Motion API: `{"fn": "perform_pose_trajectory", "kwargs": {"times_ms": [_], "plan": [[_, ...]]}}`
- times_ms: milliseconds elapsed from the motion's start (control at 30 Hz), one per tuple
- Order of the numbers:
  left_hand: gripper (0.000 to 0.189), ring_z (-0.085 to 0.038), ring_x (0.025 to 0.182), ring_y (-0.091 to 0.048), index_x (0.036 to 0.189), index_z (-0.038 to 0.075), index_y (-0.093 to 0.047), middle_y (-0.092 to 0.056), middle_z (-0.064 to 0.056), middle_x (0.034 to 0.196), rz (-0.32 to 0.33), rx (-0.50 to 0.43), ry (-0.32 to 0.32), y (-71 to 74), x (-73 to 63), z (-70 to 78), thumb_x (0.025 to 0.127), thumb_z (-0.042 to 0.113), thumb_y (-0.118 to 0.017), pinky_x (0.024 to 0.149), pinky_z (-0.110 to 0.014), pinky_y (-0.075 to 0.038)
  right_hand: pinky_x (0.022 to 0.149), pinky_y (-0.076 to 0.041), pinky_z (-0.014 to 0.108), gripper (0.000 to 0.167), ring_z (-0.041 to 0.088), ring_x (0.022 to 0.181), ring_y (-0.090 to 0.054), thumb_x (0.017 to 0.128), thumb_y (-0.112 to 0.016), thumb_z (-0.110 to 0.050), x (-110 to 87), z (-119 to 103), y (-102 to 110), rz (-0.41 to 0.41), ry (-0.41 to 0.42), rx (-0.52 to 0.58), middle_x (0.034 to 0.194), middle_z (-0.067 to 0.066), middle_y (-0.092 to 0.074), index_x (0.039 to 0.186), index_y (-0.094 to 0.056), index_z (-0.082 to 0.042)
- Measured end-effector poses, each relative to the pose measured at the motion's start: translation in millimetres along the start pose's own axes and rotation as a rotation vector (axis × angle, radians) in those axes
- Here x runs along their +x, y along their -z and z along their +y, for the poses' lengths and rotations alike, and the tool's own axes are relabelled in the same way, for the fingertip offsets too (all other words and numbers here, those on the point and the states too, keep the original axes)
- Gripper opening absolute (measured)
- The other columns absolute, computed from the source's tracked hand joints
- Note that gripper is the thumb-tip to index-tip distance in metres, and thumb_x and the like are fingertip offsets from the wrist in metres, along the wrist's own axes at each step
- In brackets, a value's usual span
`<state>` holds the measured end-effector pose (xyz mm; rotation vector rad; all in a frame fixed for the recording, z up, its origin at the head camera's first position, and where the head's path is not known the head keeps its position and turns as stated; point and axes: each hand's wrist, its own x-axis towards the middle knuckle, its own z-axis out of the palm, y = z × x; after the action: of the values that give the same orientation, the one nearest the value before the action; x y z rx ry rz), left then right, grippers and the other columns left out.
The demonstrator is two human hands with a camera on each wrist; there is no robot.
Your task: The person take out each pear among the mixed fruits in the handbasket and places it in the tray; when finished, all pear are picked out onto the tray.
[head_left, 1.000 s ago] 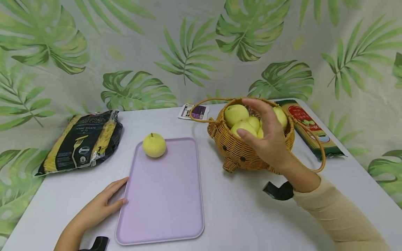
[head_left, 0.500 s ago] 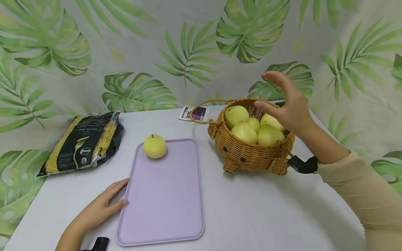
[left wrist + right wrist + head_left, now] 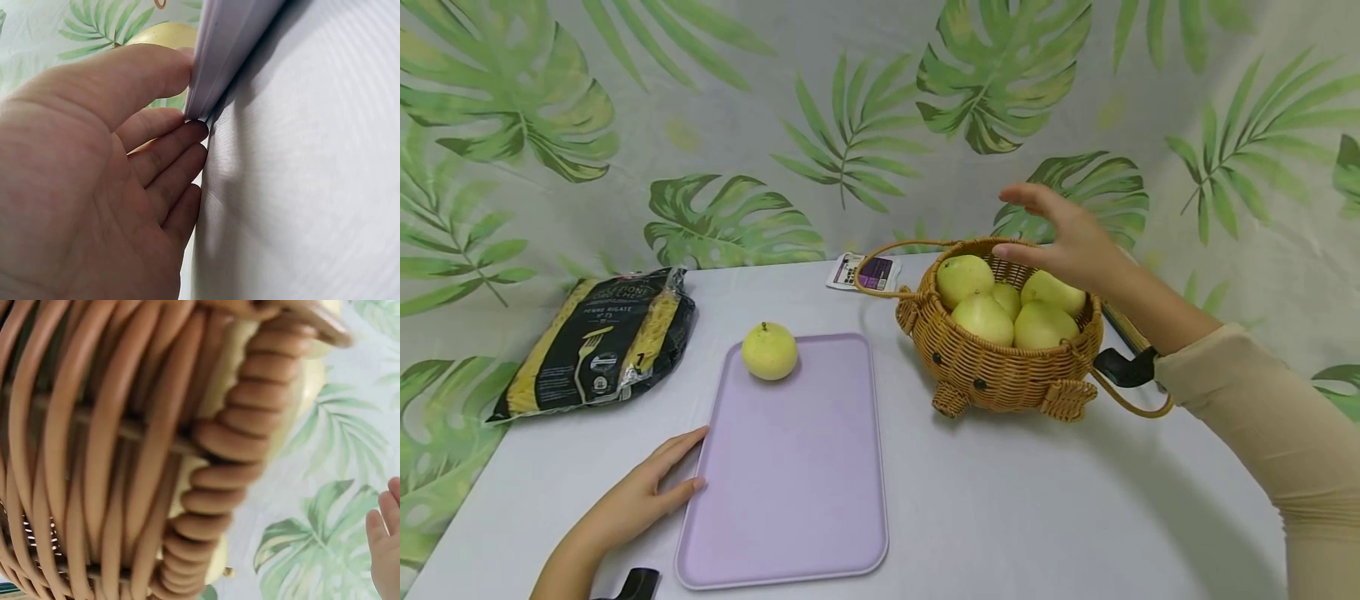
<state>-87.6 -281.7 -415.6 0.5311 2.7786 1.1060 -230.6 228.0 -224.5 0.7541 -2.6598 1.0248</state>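
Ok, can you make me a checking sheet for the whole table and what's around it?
Surface: white table.
Job's things: one yellow-green fruit on the lilac tray; five more fruits visible in the wicker basket.
Clutter: pasta bag, small packet, mostly hidden pack.
Left grip: touches the tray's edge.
Right grip: near the basket, holding nothing.
Cables: nothing seen.
Surroundings: leaf-print cloth behind the table.
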Motion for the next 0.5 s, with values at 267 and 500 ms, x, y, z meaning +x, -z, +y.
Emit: {"fn": "perform_pose_trajectory", "kwargs": {"times_ms": [267, 500], "plan": [[0.061, -0.006, 0.125, -0.025, 0.14, 0.015, -0.033, -0.038, -0.009, 0.135, -0.009, 0.011, 0.02, 0.1, 0.0, 1.0, 0.087, 0.032, -0.059, 0.089, -0.001, -0.012, 0.098, -0.026, 0.052, 0.064, 0.033, 0.125, -0.03, 0.083, -0.065, -0.032, 8.4, 10, -8, -0.123, -0.027, -0.024, 0.137, 0.007, -0.036, 0.137, -0.035, -0.014], [0.061, -0.013, 0.125, -0.028, 0.14, 0.018, -0.033, -0.038, -0.008, 0.135, -0.019, 0.031, 0.044, 0.8, -0.5, 1.8, 0.087, 0.034, -0.058, 0.089, -0.004, -0.015, 0.098, -0.027, 0.05, 0.063, 0.031, 0.126, -0.029, 0.086, -0.061, -0.031, 14.2, 15, -11, -0.247, -0.04, -0.007, 0.138, 0.011, -0.034, 0.138, -0.033, -0.011]]}}
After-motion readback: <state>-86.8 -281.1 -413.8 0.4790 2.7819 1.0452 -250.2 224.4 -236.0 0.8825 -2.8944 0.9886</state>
